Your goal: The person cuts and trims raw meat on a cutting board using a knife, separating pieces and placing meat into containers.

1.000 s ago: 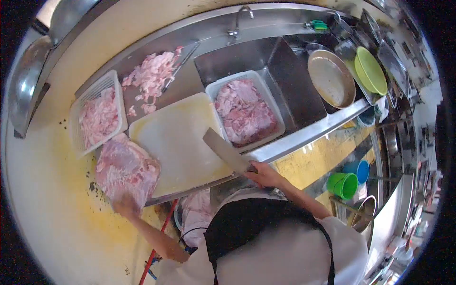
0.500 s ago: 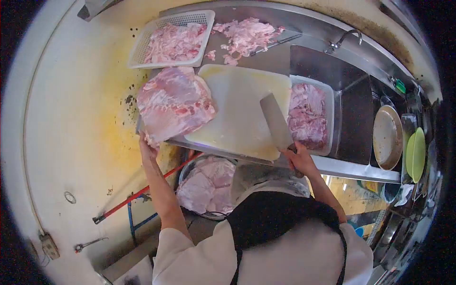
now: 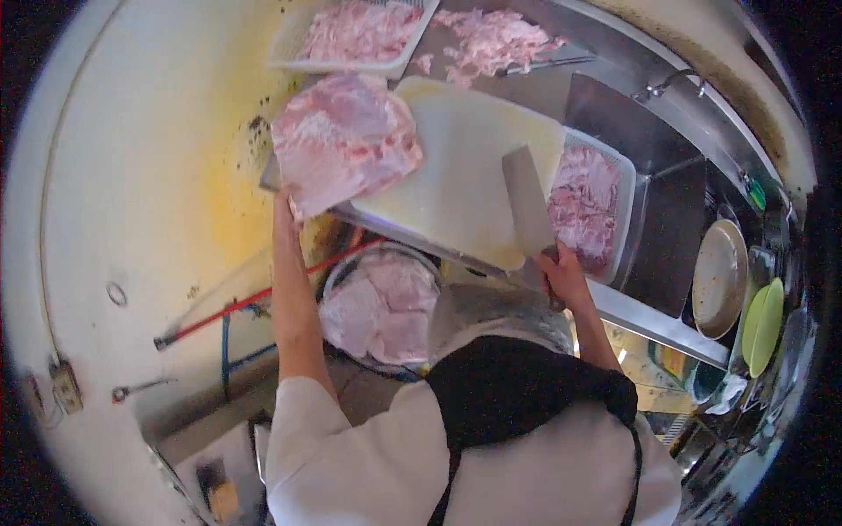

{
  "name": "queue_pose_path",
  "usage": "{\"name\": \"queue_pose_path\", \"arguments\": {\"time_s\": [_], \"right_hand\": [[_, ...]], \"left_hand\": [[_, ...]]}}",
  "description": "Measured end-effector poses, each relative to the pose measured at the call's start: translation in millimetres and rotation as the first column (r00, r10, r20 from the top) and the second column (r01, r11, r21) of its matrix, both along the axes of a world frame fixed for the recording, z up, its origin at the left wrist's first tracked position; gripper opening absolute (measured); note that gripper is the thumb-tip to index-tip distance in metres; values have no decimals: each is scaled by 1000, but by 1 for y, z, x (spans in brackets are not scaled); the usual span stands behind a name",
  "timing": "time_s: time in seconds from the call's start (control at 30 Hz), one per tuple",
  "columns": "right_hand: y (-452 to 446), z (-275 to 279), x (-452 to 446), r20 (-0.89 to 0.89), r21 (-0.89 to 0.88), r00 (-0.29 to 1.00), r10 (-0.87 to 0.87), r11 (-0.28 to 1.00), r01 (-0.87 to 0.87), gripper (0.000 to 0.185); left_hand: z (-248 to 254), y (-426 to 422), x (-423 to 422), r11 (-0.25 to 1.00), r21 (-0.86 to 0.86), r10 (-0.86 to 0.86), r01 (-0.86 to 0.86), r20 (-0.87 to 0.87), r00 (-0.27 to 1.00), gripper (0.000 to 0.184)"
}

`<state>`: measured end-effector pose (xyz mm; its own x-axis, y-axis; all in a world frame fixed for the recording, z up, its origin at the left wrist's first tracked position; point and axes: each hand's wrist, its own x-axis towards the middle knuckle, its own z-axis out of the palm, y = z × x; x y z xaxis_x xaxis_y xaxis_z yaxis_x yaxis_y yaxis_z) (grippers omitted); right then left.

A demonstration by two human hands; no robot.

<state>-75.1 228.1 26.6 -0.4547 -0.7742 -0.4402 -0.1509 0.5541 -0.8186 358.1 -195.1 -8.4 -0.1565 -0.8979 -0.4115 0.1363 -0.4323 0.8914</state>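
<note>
A large slab of raw pink meat [image 3: 346,145] lies across the left end of the white cutting board [image 3: 465,167] and the metal counter. My left hand [image 3: 286,203] grips its near left corner; the fingers are mostly hidden by the meat. In my right hand [image 3: 564,270] is a cleaver [image 3: 526,197], held by the handle, its broad blade above the board's right part and pointing away from me. Just right of the board, a white basket [image 3: 624,219] holds cut dark pink meat [image 3: 583,206].
Pale trimmings [image 3: 495,44] lie beyond the board, beside a white basket [image 3: 399,66] of meat pieces. Below the counter edge stands a round tub [image 3: 329,285] with more slabs. A sink [image 3: 671,210] with a faucet [image 3: 675,83] and a pan [image 3: 719,276] are at right.
My view has tilted and shifted, so the counter sits higher in the picture. My left hand still holds the meat's corner, and the cleaver stays over the board.
</note>
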Motion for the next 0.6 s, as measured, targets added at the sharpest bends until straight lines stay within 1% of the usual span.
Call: {"name": "queue_pose_path", "arguments": {"time_s": [0.03,0.1,0.17,0.23,0.27,0.33,0.4,0.43,0.5,0.57,0.6], "right_hand": [[-1,4,0,38,21,999,-14,1000,13,33],[1,-6,0,27,-75,999,-28,997,30,31],[2,-8,0,46,-76,998,-35,996,38,29],[0,1,-1,76,24,996,-37,999,36,27],[-4,4,-3,110,7,993,-30,1000,29,24],[-5,7,-2,185,-12,983,-23,1000,26,19],[-4,5,0,237,-5,969,-71,997,74,18],[-7,4,-2,259,-12,961,-95,995,101,18],[-6,-3,-6,240,20,967,-83,997,81,18],[-9,-3,-9,230,40,968,-100,995,93,19],[-8,1,-6,234,55,964,-123,992,113,21]], "left_hand": [[-4,4,-4,1000,-14,24,-25,-113,993,38],[10,18,-12,997,41,71,-67,-126,989,35],[22,23,-9,996,92,17,-9,-87,996,31],[70,60,-36,991,130,25,-9,-122,992,27],[107,96,-79,989,140,62,-38,-170,983,25],[114,138,-122,993,115,26,0,-226,974,31],[116,183,-172,995,74,80,-69,-144,986,41],[85,195,-181,995,54,-63,87,-347,936,41],[35,221,-184,956,102,-235,275,-295,926,42],[49,250,-173,914,238,-328,328,-40,944,43],[67,252,-156,884,279,-380,375,-39,924,44]]}}
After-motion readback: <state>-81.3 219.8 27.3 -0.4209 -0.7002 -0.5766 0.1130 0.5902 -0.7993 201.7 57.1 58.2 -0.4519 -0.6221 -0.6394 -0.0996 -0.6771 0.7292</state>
